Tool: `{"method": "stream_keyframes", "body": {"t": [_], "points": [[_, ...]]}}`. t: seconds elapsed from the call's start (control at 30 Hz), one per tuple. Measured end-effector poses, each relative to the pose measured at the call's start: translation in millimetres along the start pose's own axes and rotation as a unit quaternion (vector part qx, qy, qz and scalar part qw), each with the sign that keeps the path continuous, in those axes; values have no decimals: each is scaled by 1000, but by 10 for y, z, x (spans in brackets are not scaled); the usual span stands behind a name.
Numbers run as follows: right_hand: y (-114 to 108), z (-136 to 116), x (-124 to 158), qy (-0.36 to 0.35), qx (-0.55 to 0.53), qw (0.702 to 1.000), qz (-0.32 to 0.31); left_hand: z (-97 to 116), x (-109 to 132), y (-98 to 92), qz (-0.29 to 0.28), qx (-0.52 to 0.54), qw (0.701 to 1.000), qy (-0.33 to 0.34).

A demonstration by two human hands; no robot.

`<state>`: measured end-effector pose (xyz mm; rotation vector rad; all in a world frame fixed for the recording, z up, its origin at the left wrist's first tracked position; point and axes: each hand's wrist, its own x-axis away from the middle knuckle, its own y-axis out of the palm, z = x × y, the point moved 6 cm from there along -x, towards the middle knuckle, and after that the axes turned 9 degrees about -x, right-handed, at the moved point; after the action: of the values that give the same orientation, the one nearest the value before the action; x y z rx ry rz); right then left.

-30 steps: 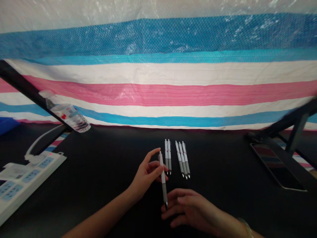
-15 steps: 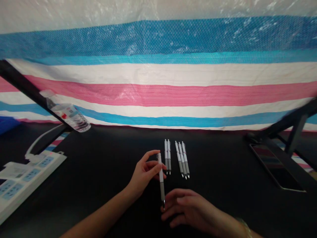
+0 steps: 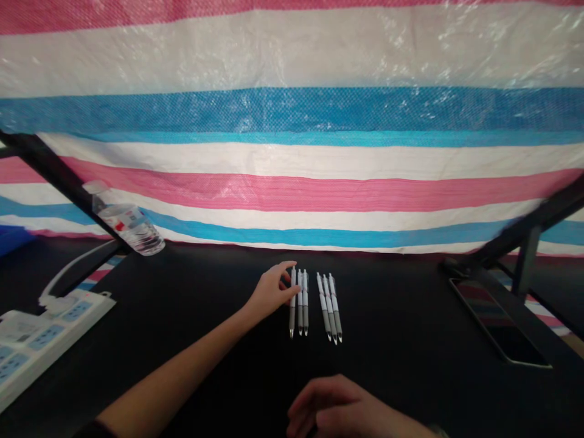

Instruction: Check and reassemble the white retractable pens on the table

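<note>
Two groups of white and grey pens lie on the black table. The left group (image 3: pixel 299 302) has three pens side by side, and the right group (image 3: pixel 329 306) has three more. My left hand (image 3: pixel 272 289) reaches to the leftmost pen (image 3: pixel 292 302) of the left group, with thumb and fingers pinched on its upper end as it lies on the table. My right hand (image 3: pixel 340 409) rests low near the table's front edge, with its fingers loosely curled and nothing seen in them.
A white power strip (image 3: pixel 34 340) lies at the left edge. A clear water bottle (image 3: pixel 126 220) leans by a black bar at the back left. A phone (image 3: pixel 497 320) lies at the right under a black stand. A striped tarp (image 3: pixel 292 152) hangs behind.
My left hand carried the pen forward and laid it beside the two pens of the left group. My right hand let go of the pen tip and drew back. The camera tilted up.
</note>
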<state>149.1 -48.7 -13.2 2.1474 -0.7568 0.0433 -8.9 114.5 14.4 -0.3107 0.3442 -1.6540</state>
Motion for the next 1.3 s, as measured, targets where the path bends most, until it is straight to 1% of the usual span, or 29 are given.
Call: {"method": "stream_keyframes", "body": {"t": [0.07,0.13,0.17,0.2,0.23,0.27,0.3,0.33,0.37,0.4,0.43,0.47,0.5,0.57,0.6,0.67,0.73,0.87,0.9,0.97,1.0,1.03,1.1,1.13,1.2,1.3], "points": [[31,-60,44,2,61,998,-1,-28,-5,41,12,1,1000,-7],[25,-156,83,-7,160,987,25,-55,87,64,20,14,999,-32],[5,-231,96,-30,243,968,48,-69,164,74,18,24,998,-52],[-23,-323,107,-67,347,932,77,-71,256,80,13,34,997,-65],[-27,-416,115,-119,465,872,93,-64,357,86,5,44,996,-72],[-8,-494,124,-184,573,793,96,-55,460,91,-3,53,995,-80],[-6,-537,128,-232,661,705,107,-47,562,98,-12,63,994,-88],[-17,-561,131,-272,727,618,125,-40,655,106,-17,71,993,-95],[-36,-570,132,-304,769,544,145,-35,737,111,-18,77,992,-100],[-65,-556,120,-317,797,491,155,-32,805,118,-17,80,991,-104],[-97,-536,103,-320,815,455,162,-28,859,124,-13,83,991,-102],[-124,-513,87,-319,826,434,165,-24,899,118,4,90,991,-94],[-144,-491,74,-317,833,423,165,-21,929,111,22,99,991,-84],[-163,-461,59,-314,837,417,162,-19,975,105,49,118,990,-63],[-163,-455,57,-316,838,415,162,-22,995,110,54,124,989,-56],[-154,-467,56,-314,839,415,160,-30,1034,132,49,127,989,-52],[-116,-502,60,-312,840,420,144,-35,1073,147,42,126,990,-55],[52,-634,151,-337,825,444,89,-15,1122,138,38,124,991,-45],[89,-672,198,-347,815,456,83,-7,1126,129,38,123,991,-39],[133,-739,320,-379,786,480,93,10,1129,109,37,124,991,-28],[128,-769,386,-396,765,495,113,18,1131,101,36,127,991,-24],[109,-805,465,-422,736,507,151,26,1132,94,34,130,991,-21],[58,-857,625,-481,669,515,235,45,1136,85,29,140,990,-16],[28,-873,684,-503,628,530,268,54,1137,82,27,145,989,-15],[-11,-901,756,-539,539,569,309,61,1138,89,20,155,988,-19],[-44,-929,796,-586,382,630,336,25,1127,115,17,176,983,-41]]}}
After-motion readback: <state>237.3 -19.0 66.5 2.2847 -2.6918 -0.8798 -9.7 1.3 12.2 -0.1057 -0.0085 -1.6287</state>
